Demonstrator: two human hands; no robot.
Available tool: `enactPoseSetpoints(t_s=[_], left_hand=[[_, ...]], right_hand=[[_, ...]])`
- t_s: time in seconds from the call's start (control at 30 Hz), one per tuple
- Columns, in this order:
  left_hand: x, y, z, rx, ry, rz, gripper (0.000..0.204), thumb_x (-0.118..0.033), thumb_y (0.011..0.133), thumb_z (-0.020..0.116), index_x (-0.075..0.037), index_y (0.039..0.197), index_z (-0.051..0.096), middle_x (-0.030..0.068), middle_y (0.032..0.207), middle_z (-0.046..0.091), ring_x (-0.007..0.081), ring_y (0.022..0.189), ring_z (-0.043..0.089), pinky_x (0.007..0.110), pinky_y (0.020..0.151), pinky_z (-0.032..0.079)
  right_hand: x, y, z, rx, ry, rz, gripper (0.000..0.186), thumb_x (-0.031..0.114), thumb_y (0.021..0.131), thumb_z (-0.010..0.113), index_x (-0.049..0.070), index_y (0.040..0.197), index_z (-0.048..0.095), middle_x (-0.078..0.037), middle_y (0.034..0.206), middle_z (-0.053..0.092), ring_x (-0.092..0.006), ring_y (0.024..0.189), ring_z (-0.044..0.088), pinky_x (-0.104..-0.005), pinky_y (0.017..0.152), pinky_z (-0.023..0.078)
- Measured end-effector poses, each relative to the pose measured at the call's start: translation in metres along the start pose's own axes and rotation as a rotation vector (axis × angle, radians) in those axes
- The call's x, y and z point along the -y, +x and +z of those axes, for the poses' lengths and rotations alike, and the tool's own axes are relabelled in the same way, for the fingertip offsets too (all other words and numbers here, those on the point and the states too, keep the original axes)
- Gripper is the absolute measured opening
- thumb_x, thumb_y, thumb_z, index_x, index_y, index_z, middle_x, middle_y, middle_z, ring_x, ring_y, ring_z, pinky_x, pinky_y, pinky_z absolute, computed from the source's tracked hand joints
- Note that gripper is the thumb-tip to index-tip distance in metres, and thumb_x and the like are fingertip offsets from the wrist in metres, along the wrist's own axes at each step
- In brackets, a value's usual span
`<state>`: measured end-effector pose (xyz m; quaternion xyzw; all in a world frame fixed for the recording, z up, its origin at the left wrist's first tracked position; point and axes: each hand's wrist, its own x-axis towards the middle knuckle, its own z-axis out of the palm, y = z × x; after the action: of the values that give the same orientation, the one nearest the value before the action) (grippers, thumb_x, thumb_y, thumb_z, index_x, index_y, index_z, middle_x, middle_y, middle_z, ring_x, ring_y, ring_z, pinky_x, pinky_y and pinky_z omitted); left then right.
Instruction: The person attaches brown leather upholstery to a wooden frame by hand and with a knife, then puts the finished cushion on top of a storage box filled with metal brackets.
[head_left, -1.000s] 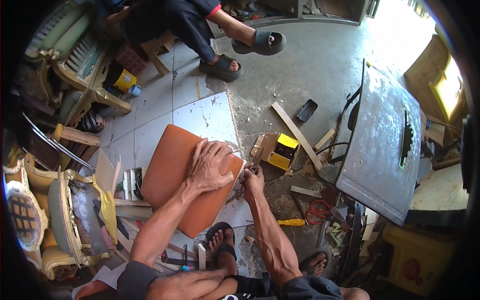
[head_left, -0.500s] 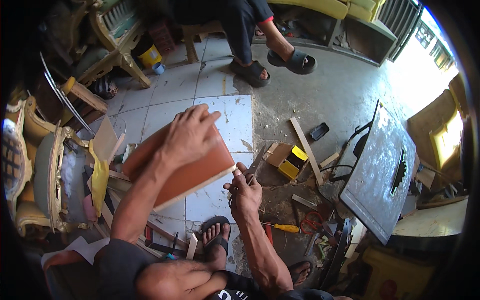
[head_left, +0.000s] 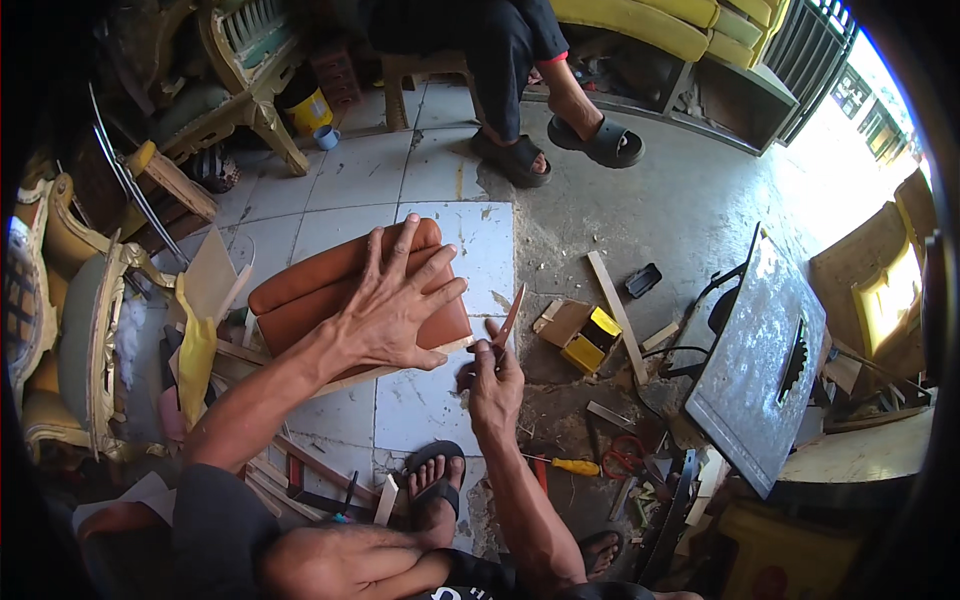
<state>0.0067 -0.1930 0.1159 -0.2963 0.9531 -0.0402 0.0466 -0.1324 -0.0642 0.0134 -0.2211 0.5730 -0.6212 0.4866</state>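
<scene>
A brown leather-covered padded panel (head_left: pixel 310 275) is tilted in front of me, a pale strip running along its near edge. My left hand (head_left: pixel 392 305) lies across it with fingers spread wide over the covering and the thumb down by that edge. Beside the panel's right corner is my right hand (head_left: pixel 496 390), closed around a pair of scissors (head_left: pixel 511 318) whose blades point up and away. The scissors' handles are mostly hidden in my fingers.
A tilted table saw (head_left: pixel 755 350) with an exposed blade stands on the right. Near it are a yellow box (head_left: pixel 592 340), a wood strip (head_left: pixel 618 315) and a yellow screwdriver (head_left: pixel 574 466). Another person's sandalled feet (head_left: pixel 595 140) are ahead. Carved chair frames (head_left: pixel 100 330) crowd the left.
My left hand has spread out and slid down toward the near edge. The panel has tipped, showing more of its padded face. My right hand has drawn slightly off the corner, scissors turned upward.
</scene>
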Motion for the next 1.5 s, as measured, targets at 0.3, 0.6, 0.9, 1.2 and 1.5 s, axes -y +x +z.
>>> enactPoseSetpoints(t_s=[0.3, 0.6, 0.9, 1.2, 1.5], left_hand=[[0.008, 0.002, 0.015, -0.211, -0.093, 0.039, 0.091, -0.065, 0.067, 0.077, -0.016, 0.141, 0.056, 0.0185, 0.160, 0.031, 0.0549, 0.154, 0.001, 0.084, 0.114, 0.006], [0.011, 0.005, 0.017, -0.275, -0.116, 0.059, 0.091, -0.053, 0.060, 0.089, -0.018, 0.130, 0.042, 0.0161, 0.157, 0.028, 0.0541, 0.153, 0.007, 0.080, 0.116, 0.013], [0.014, 0.007, 0.014, -0.265, -0.119, 0.049, 0.085, -0.051, 0.060, 0.088, -0.016, 0.123, 0.043, 0.0153, 0.154, 0.031, 0.0541, 0.152, 0.010, 0.079, 0.115, 0.016], [0.017, 0.014, 0.020, -0.325, -0.089, 0.019, 0.080, -0.054, 0.058, 0.082, -0.012, 0.115, 0.046, 0.0172, 0.147, 0.032, 0.0554, 0.151, 0.011, 0.082, 0.108, 0.019], [0.006, 0.011, 0.022, -0.355, -0.144, 0.073, 0.084, -0.056, 0.057, 0.082, -0.012, 0.119, 0.046, 0.0171, 0.146, 0.033, 0.0550, 0.151, 0.010, 0.082, 0.109, 0.018]], right_hand=[[0.004, -0.009, -0.011, 0.123, -0.537, -0.193, 0.056, 0.040, 0.108, 0.053, 0.015, 0.157, 0.045, -0.019, 0.079, 0.068, -0.0268, 0.072, 0.067, -0.0421, 0.071, 0.053], [-0.009, -0.001, -0.014, 0.106, -0.533, -0.274, 0.053, 0.037, 0.105, 0.058, 0.019, 0.154, 0.051, -0.015, 0.063, 0.061, -0.0234, 0.054, 0.060, -0.0416, 0.058, 0.048], [-0.006, 0.009, -0.016, 0.095, -0.553, -0.345, 0.047, 0.034, 0.104, 0.061, 0.020, 0.149, 0.058, -0.017, 0.067, 0.065, -0.0240, 0.058, 0.064, -0.0404, 0.060, 0.051], [0.001, 0.016, 0.005, -0.040, -0.489, -0.210, 0.044, 0.034, 0.104, 0.061, 0.022, 0.147, 0.061, -0.012, 0.061, 0.061, -0.0152, 0.056, 0.058, -0.0387, 0.058, 0.049], [-0.002, 0.072, -0.046, -0.055, -0.059, -0.067, 0.055, 0.038, 0.108, 0.057, -0.003, 0.144, 0.058, -0.020, 0.138, 0.065, -0.0217, 0.131, 0.056, -0.0338, 0.108, 0.044]])
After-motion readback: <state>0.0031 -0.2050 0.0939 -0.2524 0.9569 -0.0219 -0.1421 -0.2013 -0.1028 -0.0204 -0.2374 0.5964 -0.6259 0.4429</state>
